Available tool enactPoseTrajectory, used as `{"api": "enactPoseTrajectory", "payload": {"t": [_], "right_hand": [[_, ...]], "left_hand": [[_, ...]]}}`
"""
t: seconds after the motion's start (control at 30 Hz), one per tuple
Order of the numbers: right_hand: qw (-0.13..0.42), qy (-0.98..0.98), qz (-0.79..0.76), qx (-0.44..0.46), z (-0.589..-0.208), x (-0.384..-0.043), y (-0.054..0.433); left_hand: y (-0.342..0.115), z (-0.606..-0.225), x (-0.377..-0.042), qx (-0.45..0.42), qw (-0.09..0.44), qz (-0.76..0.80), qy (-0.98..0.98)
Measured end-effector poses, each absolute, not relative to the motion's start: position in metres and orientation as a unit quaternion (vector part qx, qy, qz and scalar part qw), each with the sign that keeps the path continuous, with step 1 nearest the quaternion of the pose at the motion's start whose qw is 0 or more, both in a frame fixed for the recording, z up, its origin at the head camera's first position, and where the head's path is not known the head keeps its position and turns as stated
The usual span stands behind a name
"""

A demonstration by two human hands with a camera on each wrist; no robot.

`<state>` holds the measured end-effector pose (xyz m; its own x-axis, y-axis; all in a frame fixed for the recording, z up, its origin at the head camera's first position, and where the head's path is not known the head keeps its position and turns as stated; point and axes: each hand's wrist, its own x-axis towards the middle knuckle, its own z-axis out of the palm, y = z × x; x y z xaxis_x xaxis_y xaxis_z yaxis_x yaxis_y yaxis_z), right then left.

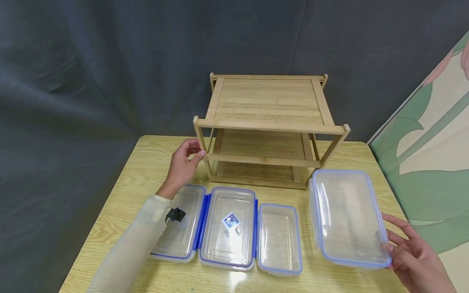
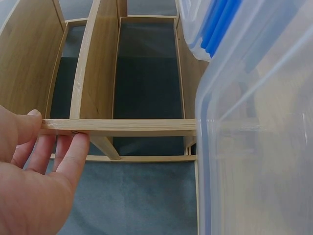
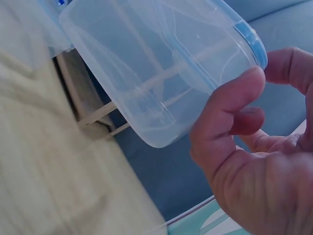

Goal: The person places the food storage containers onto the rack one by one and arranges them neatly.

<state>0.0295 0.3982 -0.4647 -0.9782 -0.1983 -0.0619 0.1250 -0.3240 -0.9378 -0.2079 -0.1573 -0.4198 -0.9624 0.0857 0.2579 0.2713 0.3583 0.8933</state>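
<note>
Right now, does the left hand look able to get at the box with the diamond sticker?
Probably yes, if the left hand lets go of the rack: the box lies close by, nothing stacked on it.

Head: even light | glare on stickered lid (image 1: 224, 240) below-right of left hand (image 1: 185, 162); pale streak on held container (image 1: 349, 215), left of right hand (image 1: 415, 254) | right wrist: dimmer, tabletop (image 3: 54, 171) blurred left of hand

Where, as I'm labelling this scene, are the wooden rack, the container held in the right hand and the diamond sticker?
Wooden rack (image 1: 267, 99): head view, on its top shelf board.
Held container (image 1: 349, 215): head view, middle of its upward-facing broad side.
Diamond sticker (image 1: 231, 222): head view, on its lettered middle.
</note>
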Motion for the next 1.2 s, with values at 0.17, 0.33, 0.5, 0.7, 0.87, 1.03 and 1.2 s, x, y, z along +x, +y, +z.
{"api": "enactPoseTrajectory", "payload": {"t": [0.17,0.33,0.5,0.7,0.87,1.03,1.2], "right_hand": [[0.079,0.546,-0.831,-0.077,-0.451,0.025,0.405],[0.022,0.529,-0.843,-0.100,-0.437,0.021,0.411],[-0.039,0.493,-0.861,-0.119,-0.421,0.013,0.415],[-0.027,0.458,-0.875,-0.155,-0.409,0.001,0.433],[-0.038,0.494,-0.863,-0.097,-0.396,-0.009,0.452],[-0.043,0.516,-0.851,-0.084,-0.382,-0.019,0.461],[-0.046,0.525,-0.846,-0.076,-0.361,-0.030,0.457]], "left_hand": [[-0.157,-0.420,-0.209,-0.108,0.081,-0.559,-0.818],[-0.157,-0.419,-0.209,-0.107,0.080,-0.558,-0.819],[-0.157,-0.420,-0.209,-0.108,0.079,-0.559,-0.819],[-0.157,-0.421,-0.210,-0.112,0.081,-0.558,-0.818],[-0.155,-0.422,-0.213,-0.112,0.079,-0.562,-0.816],[-0.153,-0.423,-0.215,-0.112,0.073,-0.562,-0.816],[-0.153,-0.423,-0.215,-0.108,0.071,-0.555,-0.822]]}}
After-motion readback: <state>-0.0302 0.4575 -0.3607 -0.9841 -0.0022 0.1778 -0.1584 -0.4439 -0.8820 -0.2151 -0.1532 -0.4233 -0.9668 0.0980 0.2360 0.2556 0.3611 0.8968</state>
